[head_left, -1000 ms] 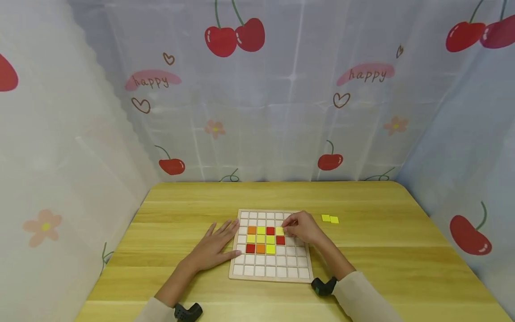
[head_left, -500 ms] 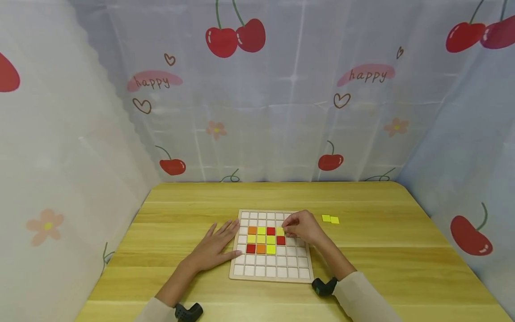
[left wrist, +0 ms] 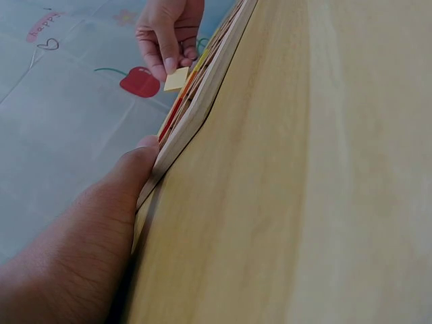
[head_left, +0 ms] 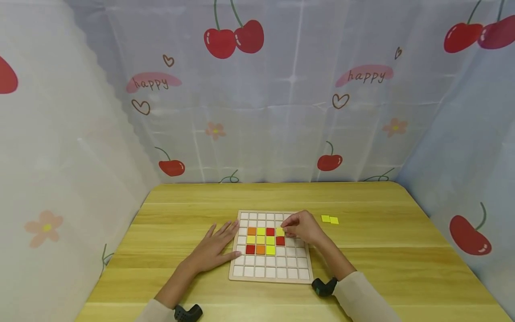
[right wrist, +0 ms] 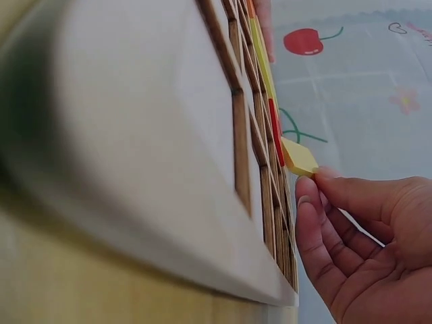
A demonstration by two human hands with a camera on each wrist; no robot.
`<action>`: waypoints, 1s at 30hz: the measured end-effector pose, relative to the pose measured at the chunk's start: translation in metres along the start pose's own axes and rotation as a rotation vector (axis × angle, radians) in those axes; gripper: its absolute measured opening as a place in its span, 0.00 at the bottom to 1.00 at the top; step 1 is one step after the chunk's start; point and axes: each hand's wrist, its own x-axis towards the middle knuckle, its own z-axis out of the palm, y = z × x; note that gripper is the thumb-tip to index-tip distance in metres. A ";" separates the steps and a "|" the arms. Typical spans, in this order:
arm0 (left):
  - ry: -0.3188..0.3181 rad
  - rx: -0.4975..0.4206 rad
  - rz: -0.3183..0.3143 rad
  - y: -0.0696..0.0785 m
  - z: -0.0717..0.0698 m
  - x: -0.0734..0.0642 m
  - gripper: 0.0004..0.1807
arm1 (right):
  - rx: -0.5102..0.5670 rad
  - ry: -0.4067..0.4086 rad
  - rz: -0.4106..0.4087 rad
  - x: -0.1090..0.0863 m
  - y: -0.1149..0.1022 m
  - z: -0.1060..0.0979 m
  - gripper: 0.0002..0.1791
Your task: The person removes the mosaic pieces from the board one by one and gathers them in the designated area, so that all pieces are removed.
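A wooden grid board (head_left: 259, 272) with white cells lies on the table. Orange, yellow and red square tiles fill several cells in its middle. Along the board's left edge rests my left hand (head_left: 213, 250), fingers spread and straight, thumb at the rim. My right hand (head_left: 303, 226) reaches over the board's upper right part and pinches a pale yellow square tile (right wrist: 299, 157) between thumb and fingertips. The tile is tilted up from the grid in both wrist views, close to a red tile (head_left: 280, 241) in the head view. The hand covers some cells behind it.
Two loose yellow tiles (head_left: 330, 219) lie on the wooden table (head_left: 382, 250) right of the board. A curtain (head_left: 257, 107) printed with cherries hangs behind the table and along both sides. A dark device (head_left: 188, 313) sits at each wrist.
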 end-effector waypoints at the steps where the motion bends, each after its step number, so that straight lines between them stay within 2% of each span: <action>1: 0.000 0.002 0.000 0.000 0.000 0.000 0.48 | -0.001 0.000 0.003 0.000 0.000 -0.001 0.04; 11: -0.003 -0.004 0.002 0.001 -0.001 -0.001 0.48 | -0.060 0.038 0.009 -0.001 -0.001 -0.015 0.04; 24: 0.005 -0.006 0.001 0.002 -0.002 0.000 0.49 | 0.071 0.005 0.014 0.001 0.000 -0.040 0.07; 30: 0.013 -0.014 0.012 0.003 -0.003 -0.001 0.48 | 0.075 0.008 0.005 0.000 0.001 -0.048 0.08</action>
